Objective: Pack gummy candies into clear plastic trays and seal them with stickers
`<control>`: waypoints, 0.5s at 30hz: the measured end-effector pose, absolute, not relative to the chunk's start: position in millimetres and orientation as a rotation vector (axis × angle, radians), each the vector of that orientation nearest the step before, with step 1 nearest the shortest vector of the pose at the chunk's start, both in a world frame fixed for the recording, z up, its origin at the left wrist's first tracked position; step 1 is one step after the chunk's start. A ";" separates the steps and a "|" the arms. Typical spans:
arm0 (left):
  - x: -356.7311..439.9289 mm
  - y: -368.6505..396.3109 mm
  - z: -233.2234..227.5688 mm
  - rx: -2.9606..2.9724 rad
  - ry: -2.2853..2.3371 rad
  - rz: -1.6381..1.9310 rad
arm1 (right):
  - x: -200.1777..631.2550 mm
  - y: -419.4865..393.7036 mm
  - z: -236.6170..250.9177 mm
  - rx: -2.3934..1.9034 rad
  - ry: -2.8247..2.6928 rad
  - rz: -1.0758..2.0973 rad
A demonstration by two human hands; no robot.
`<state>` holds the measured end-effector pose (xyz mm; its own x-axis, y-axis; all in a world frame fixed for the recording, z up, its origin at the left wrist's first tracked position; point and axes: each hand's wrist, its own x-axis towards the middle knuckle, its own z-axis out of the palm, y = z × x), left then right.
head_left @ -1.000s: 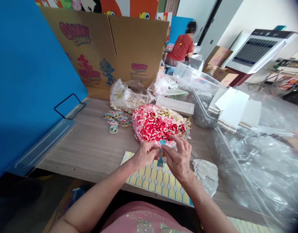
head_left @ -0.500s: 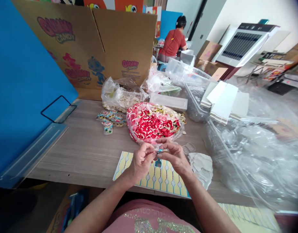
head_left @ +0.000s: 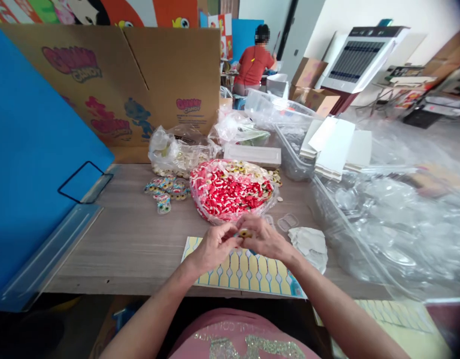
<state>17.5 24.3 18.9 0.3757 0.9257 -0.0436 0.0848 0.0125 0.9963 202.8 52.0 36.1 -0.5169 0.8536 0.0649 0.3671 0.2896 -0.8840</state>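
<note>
Head view: left hand and right hand meet fingertip to fingertip, both pinched on a small candy piece between them, above the yellow sticker sheet. The bag of red-and-white gummies lies just beyond, on the wooden table.

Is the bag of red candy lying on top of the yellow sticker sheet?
No, the candy bag lies on the bare table just behind the sticker sheet.
</note>
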 end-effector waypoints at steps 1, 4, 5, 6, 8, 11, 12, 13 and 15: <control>16.8 26.8 17.0 1.416 1.028 0.883 | 201.9 55.2 39.7 -1.117 -2.114 1.065; 17.1 31.9 10.3 1.237 1.125 1.105 | 196.6 50.8 51.0 -1.227 -2.054 0.509; 17.7 32.4 8.5 1.129 1.134 1.203 | 194.7 44.4 54.2 -1.241 -1.954 0.290; 18.6 32.3 7.1 1.023 1.133 1.295 | 192.8 36.7 56.3 -1.231 -1.860 0.102; 21.8 30.8 6.2 0.879 1.111 1.439 | 188.7 21.1 55.9 -1.162 -1.781 -0.096; 30.0 27.0 10.5 0.810 1.064 1.567 | 179.8 11.6 44.3 -1.079 -1.846 -0.085; 32.9 25.7 13.5 0.812 1.059 1.587 | 176.4 13.4 39.3 -1.089 -1.849 -0.059; 35.6 24.4 17.0 0.826 1.063 1.596 | 173.4 17.0 34.8 -1.113 -1.830 -0.027; 38.7 22.3 24.2 0.876 1.084 1.595 | 169.7 26.5 29.4 -1.131 -1.757 0.071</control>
